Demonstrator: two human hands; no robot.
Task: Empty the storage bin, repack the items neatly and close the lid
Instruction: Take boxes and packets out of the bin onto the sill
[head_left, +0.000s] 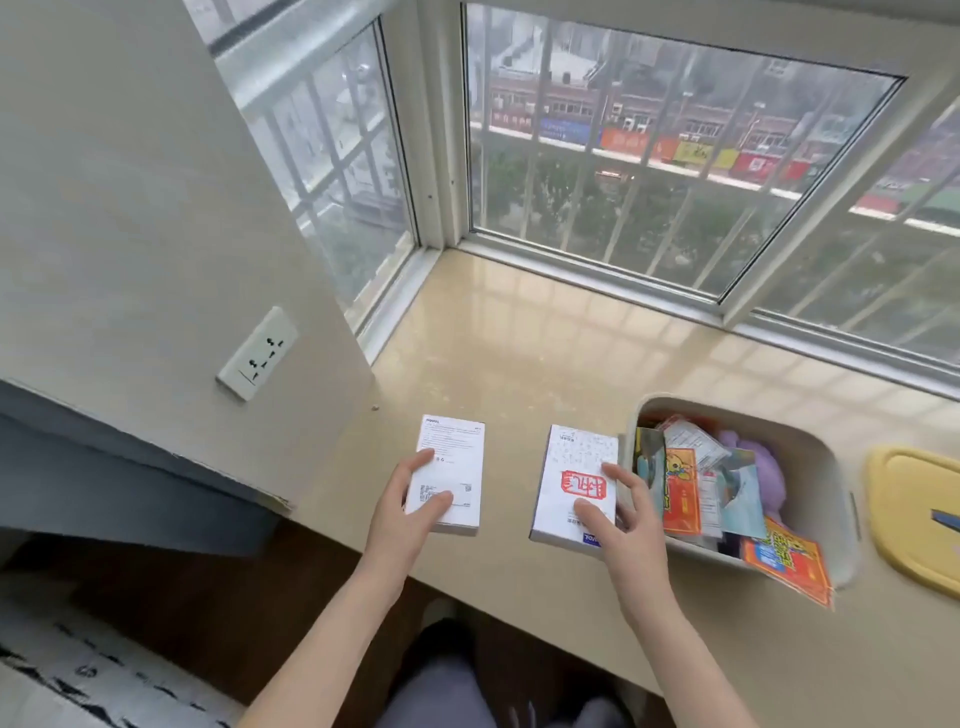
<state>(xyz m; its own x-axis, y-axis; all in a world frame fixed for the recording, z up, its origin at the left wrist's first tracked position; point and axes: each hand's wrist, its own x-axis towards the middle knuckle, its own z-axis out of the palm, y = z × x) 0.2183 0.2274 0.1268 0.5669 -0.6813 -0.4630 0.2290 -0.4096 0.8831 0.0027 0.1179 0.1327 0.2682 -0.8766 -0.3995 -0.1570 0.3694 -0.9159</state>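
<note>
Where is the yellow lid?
The yellow lid lies on the window ledge at the far right of the head view, just right of the open bin, apart from it.

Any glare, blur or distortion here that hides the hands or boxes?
Head view: soft daylight; the glossy beige sill carries pale glare patches; the wide lens bends the white window frame; the street outside is hazy; the left hand on the plain white box and the right hand on the red-stamped white box are sharp.
</note>
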